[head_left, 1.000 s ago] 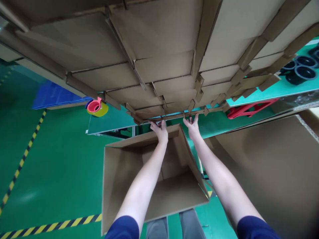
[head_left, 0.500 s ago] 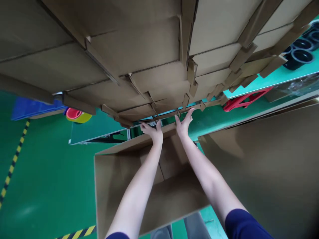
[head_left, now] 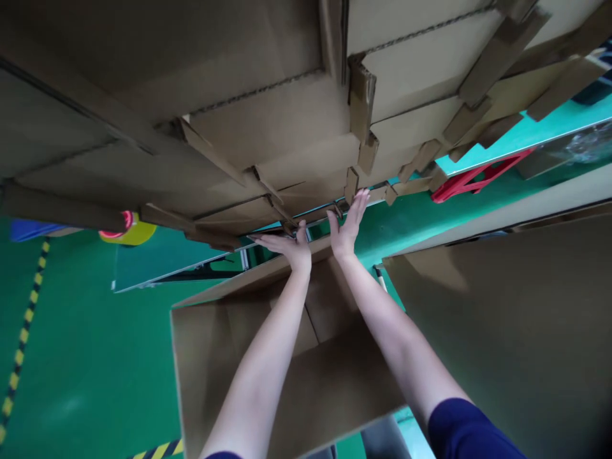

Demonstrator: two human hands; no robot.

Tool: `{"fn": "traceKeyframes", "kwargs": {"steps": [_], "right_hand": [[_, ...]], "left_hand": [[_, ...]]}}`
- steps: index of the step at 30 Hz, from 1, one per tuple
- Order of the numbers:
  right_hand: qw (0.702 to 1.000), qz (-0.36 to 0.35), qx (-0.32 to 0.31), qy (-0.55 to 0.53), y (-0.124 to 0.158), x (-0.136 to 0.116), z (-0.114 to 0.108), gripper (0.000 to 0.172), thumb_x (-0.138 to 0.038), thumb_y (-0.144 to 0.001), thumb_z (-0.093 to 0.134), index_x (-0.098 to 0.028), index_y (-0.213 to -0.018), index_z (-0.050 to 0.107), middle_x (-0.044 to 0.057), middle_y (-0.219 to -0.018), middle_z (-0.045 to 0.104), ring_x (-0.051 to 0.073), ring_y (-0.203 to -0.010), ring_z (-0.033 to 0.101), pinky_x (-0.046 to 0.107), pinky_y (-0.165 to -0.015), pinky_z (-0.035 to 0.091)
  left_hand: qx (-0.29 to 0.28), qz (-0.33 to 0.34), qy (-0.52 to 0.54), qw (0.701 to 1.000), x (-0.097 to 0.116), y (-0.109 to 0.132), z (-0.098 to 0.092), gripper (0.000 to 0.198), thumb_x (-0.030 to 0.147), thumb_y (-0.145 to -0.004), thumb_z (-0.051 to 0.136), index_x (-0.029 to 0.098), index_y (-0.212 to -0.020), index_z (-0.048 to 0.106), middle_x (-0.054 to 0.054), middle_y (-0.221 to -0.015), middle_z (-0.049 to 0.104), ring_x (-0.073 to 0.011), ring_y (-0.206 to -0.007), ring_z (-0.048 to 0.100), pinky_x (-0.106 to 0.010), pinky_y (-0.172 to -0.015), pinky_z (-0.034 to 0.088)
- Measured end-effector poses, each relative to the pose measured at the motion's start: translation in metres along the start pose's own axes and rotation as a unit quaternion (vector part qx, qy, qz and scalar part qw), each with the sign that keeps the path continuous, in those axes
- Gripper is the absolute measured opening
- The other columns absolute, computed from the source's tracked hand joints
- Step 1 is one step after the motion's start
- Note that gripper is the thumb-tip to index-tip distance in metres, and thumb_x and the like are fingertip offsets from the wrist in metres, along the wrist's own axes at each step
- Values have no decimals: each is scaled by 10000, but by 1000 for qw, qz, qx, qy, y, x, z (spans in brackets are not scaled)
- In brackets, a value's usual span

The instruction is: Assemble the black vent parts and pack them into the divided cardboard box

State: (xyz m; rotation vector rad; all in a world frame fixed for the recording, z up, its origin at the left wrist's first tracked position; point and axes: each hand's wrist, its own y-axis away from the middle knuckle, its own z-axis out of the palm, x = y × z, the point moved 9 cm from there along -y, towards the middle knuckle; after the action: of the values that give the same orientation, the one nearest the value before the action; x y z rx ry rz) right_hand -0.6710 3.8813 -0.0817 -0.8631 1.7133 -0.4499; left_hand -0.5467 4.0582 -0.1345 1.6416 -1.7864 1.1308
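Observation:
A large interlocked cardboard divider fills the upper part of the head view, its slotted strips and tabs facing me. My left hand is at its lower edge, fingers stretched to the left and thumb raised by a slotted joint. Against the same edge, farther right, lies my right hand, open, with its fingers pointing up and thumb apart. Neither hand is wrapped round the cardboard. Below my forearms stands an open cardboard box; the divider's lower edge is close to its far rim.
Another large cardboard piece stands on the right. Behind are a green table, a red frame-like part and a yellow tape roll. Black-and-yellow floor tape runs along the left.
The divider appears larger and nearer the camera, its lower tabs shifted left. My left fingers are straighter, and my right hand is slightly higher with its fingers extended against the cardboard.

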Motion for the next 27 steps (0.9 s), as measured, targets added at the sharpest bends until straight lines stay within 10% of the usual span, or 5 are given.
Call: {"fn": "traceKeyframes", "kwargs": {"steps": [7,14,23,27], "right_hand": [[998,45,-20,46,-1,28,-11,1094,-601,-976,523,-84,-1651,-164,214,-1724,-121,346,-1612,-95,611,-1287,172],[993,105,47,-15,7,65,-76,746,-493,-1061,344,-239,-1688,29,133,-1725,169,261,-1602,192,564,-1278,252],[994,92,39,-46,-50,80,-72,709,-406,-1013,368,-238,-1667,150,102,-1724,171,240,-1610,152,539,-1285,236],[918,298,185,-186,-46,135,-90,708,-281,-920,375,-204,-1611,242,146,-1603,350,242,-1523,346,547,-1220,366]], "left_hand": [[17,-41,-41,998,2,2,-13,1458,760,-715,732,-181,-1555,0,-454,-1633,-27,-441,-1596,-65,-548,-1283,114],[19,-19,-36,999,-1,0,-11,1453,784,-716,677,-166,-1564,-25,-433,-1642,-87,-442,-1595,-86,-564,-1280,113],[37,12,-23,999,-8,-15,2,1455,796,-704,620,-214,-1517,-39,-454,-1622,-127,-414,-1576,-205,-559,-1278,-22],[34,6,-36,999,-7,-15,2,1475,828,-698,594,-257,-1490,-15,-480,-1611,-81,-435,-1579,-174,-554,-1277,-34]]}}
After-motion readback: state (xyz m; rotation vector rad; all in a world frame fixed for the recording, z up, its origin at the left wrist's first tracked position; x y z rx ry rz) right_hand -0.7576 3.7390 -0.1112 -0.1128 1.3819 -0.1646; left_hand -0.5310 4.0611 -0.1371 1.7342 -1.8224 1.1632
